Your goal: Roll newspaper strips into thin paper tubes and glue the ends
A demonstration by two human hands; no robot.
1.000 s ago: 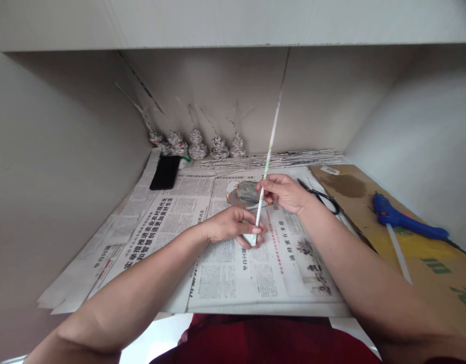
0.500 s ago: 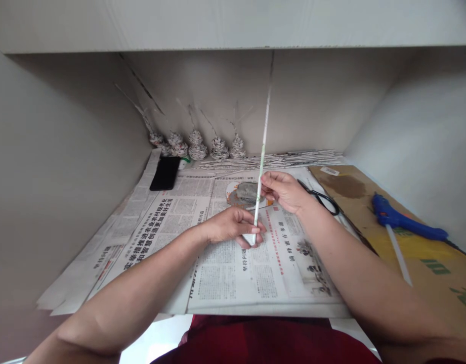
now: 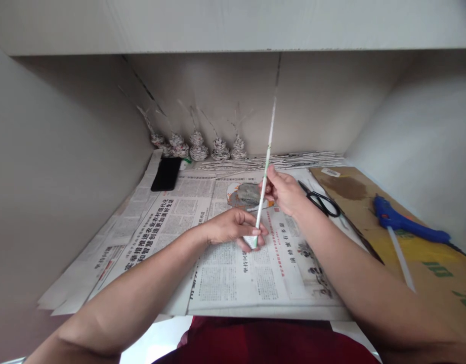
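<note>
A long thin tube of rolled newspaper [image 3: 269,136] rises from my hands, tilted slightly right, its far end passing behind the overhead board. My left hand [image 3: 238,227] pinches the wide lower end between thumb and fingers. Higher up, my right hand [image 3: 284,189] holds the same tube, thumb against its side and fingers curled behind it. Beneath them a grey, rough lump on a printed piece [image 3: 245,194] lies on the spread newspaper [image 3: 225,278]; my right fingers partly cover it.
Several woven paper gourd shapes [image 3: 198,146] line the back left, beside a black phone [image 3: 166,174]. Rolled paper sticks [image 3: 293,161] lie along the back. At right are black scissors [image 3: 322,201], cardboard [image 3: 354,187] and a blue glue gun [image 3: 407,225]. A board [image 3: 233,30] hangs overhead.
The tube's upper part has swung a little to the right. My right thumb now points up along the tube, while my left hand stays at the lower end.
</note>
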